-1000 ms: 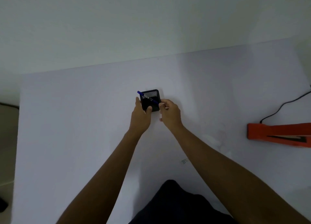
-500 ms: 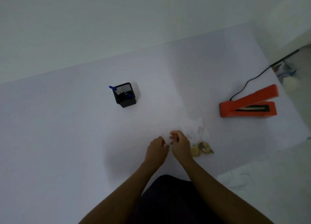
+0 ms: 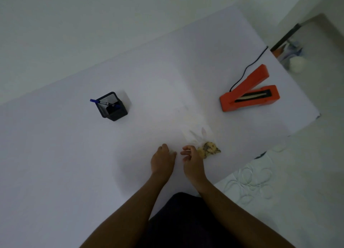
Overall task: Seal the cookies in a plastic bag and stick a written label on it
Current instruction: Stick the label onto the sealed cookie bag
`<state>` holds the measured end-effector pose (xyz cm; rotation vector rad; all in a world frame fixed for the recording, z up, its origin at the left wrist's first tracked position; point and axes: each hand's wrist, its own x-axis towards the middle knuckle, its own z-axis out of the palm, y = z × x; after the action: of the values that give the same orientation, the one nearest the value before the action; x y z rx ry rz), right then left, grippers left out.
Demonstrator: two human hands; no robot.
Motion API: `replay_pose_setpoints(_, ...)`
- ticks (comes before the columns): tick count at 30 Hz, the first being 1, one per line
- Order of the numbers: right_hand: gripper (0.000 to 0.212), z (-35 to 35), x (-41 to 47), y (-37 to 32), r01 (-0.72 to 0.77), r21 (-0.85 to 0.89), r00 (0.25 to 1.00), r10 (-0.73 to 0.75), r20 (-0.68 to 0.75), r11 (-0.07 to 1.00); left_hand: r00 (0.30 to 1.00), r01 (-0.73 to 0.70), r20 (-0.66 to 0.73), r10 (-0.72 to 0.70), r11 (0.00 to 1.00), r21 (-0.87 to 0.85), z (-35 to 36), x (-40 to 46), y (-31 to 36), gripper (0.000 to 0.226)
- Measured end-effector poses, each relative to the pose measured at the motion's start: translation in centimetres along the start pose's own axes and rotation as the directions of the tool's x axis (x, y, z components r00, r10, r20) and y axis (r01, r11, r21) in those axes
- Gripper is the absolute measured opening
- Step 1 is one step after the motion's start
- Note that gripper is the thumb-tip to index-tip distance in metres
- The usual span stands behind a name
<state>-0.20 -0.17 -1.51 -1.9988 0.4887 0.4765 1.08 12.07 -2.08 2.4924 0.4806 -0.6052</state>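
Note:
The cookies (image 3: 209, 148) lie in a clear plastic bag (image 3: 197, 136) on the white table (image 3: 74, 154), near its front edge. My right hand (image 3: 191, 161) hovers just left of the bag, almost touching the cookies, with its fingers apart and curled. My left hand (image 3: 162, 160) is beside it with curled fingers pinching a small pale piece that looks like a label (image 3: 172, 152). A blue pen (image 3: 94, 100) stands in a black mesh holder (image 3: 112, 107) at the far left.
An orange heat sealer (image 3: 249, 94) stands open at the right of the table, its black cable (image 3: 249, 67) running to the far edge. The table's right corner is close to the sealer. A white quilted surface (image 3: 260, 177) lies below it at right.
My hands have left the pen holder and come back to the front of the table beside the bag of cookies. The view has swung to the right.

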Motion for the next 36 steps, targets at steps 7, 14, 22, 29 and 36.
replay_pose_setpoints(7, 0.038, 0.1, 0.5, 0.1, 0.015, 0.006, 1.000, -0.015, 0.025, 1.000, 0.999, -0.043, -0.022, 0.045, 0.995, 0.090, 0.1, 0.0, -0.1, 0.023)
replay_pose_setpoints(14, 0.037, 0.4, 0.9, 0.1, 0.025, 0.015, 0.999, -0.026, 0.040, 1.000, 0.998, -0.054, -0.009, 0.057, 0.985, 0.162, -0.1, 0.1, 0.1, 0.031)
replay_pose_setpoints(22, 0.037, 0.3, 1.3, 0.2, 0.032, 0.026, 0.998, -0.033, 0.047, 0.999, 0.991, -0.110, -0.045, 0.122, 0.970, 0.218, 0.0, 0.5, -0.1, 0.025)
replay_pose_setpoints(29, 0.043, 1.3, 1.7, 0.0, 0.104, 0.043, 0.976, -0.111, 0.188, 0.994, 0.998, -0.056, -0.030, 0.059, 0.994, 0.098, 0.0, 0.6, -0.8, 0.021)
replay_pose_setpoints(36, 0.050, 1.4, 2.0, -0.1, 0.072, -0.035, 0.962, -0.060, 0.265, 0.997, 0.984, 0.175, 0.093, -0.151, 0.915, -0.364, -1.7, 0.0, -2.0, 0.022)
